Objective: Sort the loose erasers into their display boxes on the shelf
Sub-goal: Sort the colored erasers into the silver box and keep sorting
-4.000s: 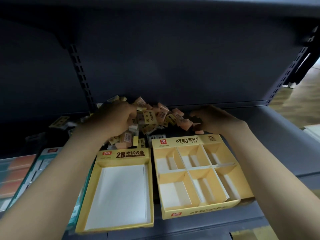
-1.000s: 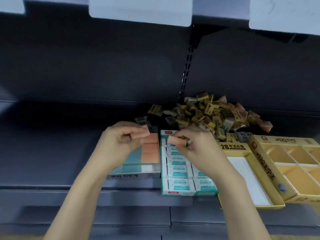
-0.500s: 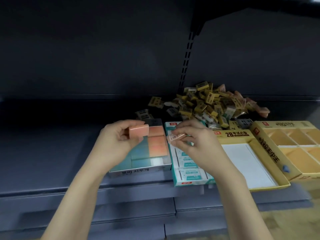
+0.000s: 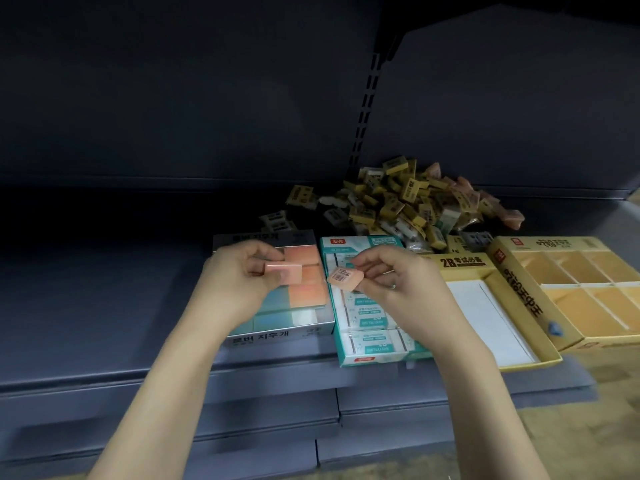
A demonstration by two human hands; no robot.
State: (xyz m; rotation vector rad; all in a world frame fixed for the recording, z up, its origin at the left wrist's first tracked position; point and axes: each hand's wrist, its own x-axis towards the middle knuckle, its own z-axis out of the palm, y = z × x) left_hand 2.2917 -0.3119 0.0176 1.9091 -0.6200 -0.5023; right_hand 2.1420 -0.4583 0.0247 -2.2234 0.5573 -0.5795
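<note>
Centre frame: left hand (image 4: 239,282) pinching flat peach rubber eraser (image 4: 283,274) over silver display box (image 4: 273,289); right hand (image 4: 391,282) pinching barcoded peach eraser (image 4: 345,279). Upper right: mixed loose eraser heap (image 4: 401,202) waiting, yellow cardboard boxes (image 4: 540,289) looking empty.

Shop: slotted shelving (image 4: 363,109), display boxes (image 4: 360,337)

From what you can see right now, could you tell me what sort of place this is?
Most likely a stationery shop aisle: dark metal retail shelving with a slotted upright, printed display boxes lined up along the shelf edge, and a heap of wrapped loose erasers waiting to be sorted.
</note>
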